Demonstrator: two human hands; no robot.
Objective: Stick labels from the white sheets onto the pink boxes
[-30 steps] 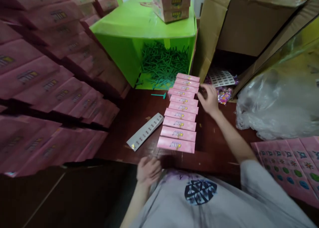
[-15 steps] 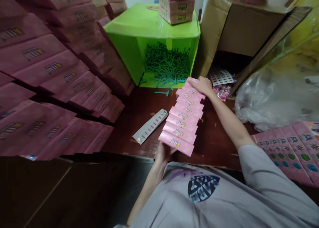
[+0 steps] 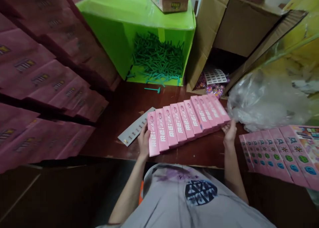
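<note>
A row of several pink boxes (image 3: 183, 120) is held between my two hands just over the table, each box overlapping its neighbour in a slanted line. White lettering runs along their upward sides. My left hand (image 3: 144, 140) grips the row's left end, fingers behind it. At the right end, my right hand (image 3: 229, 131) holds the last box from below, its fingers partly hidden under it. A white sticker strip (image 3: 136, 126) with small dark prints lies on the table beside my left hand, partly covered by the boxes.
A green box (image 3: 99, 38) lies open-fronted with many green plastic pieces (image 3: 159, 57) inside; one loose piece (image 3: 153, 89) lies before it. Pink boxes (image 3: 47, 78) are stacked at left, more (image 3: 279, 155) at right. Behind are a cardboard carton (image 3: 206, 38) and a clear plastic bag (image 3: 269, 98).
The row of pink boxes has turned from pointing away from me to lying crosswise, now showing sides with large white lettering. My right hand has come from the far end to the right end.
</note>
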